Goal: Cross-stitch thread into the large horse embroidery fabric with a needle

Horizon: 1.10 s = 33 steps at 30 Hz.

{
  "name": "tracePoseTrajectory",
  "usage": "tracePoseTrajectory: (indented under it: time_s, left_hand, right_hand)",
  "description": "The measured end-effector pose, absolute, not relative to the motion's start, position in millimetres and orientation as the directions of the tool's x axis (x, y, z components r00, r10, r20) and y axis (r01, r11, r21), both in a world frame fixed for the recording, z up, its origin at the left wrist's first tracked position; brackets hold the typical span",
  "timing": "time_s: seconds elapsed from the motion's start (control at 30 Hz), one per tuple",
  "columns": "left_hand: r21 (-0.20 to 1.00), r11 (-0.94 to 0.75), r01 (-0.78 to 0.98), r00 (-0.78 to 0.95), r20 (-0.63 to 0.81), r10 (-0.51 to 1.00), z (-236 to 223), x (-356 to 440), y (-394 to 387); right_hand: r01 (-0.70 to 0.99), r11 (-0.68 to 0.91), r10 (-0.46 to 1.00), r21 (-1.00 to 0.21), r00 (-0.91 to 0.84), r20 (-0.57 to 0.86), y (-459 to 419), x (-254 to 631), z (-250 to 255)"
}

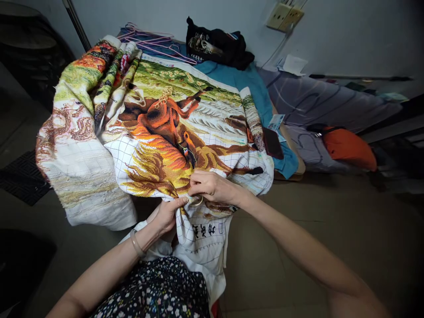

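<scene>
Over the embroidered cloth [155,170] the air is open, leaving room to pass from above. Bunched folds [77,95] rise along its left, and a black bag [217,46] stands against the wall [159,15] beyond its far edge. On the right, a rolled edge [253,119] forms a ridge. Nearer, the left hand [167,215] and right hand [212,187] almost meet, leaving a narrow gap; open space lies above the floor [265,260] at right.

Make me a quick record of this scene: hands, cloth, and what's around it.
Left hand: grips a fold of the embroidered cloth
Left wrist: bracelet
Right hand: fingers pinched beside the left; anything held is too small to tell
Cloth: orange, brown and green stitching, rolled at both sides
Behind: pink hangers, black bag
Farther right: orange item
</scene>
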State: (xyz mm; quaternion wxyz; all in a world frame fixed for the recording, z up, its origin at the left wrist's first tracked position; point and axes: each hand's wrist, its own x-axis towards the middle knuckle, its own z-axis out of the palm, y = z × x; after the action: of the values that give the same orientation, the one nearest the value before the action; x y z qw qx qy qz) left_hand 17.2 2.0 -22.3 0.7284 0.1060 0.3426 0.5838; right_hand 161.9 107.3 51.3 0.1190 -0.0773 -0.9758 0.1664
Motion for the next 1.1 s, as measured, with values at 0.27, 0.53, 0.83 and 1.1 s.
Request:
tracePoseTrajectory:
  time_s: [0.27,0.53,0.83,1.1]
  left_hand:
    - [0.524,0.335,-0.783,0.099,-0.427,0.899,-27,15,-2]
    - [0.469,0.329,-0.819,0.097,-0.453,0.886,-28,14,-4]
    - [0.562,0.302,-0.770,0.071,-0.396,0.916,-22,17,-4]
    - [0.573,0.319,-0.755,0.062,-0.422,0.905,-21,18,-3]
  right_hand:
    - [0.222,0.929,0.282,-0.296,-0.942,0.179,78,165,56]
    - [0.353,0.917,0.312,0.186,-0.924,0.221,44,147,56]
    - [-0.115,0.944,-0.001,-0.308,-0.938,0.346,-43,139,77]
    - [-0.059,0.925,0.048,-0.375,-0.961,0.272,-62,142,105]
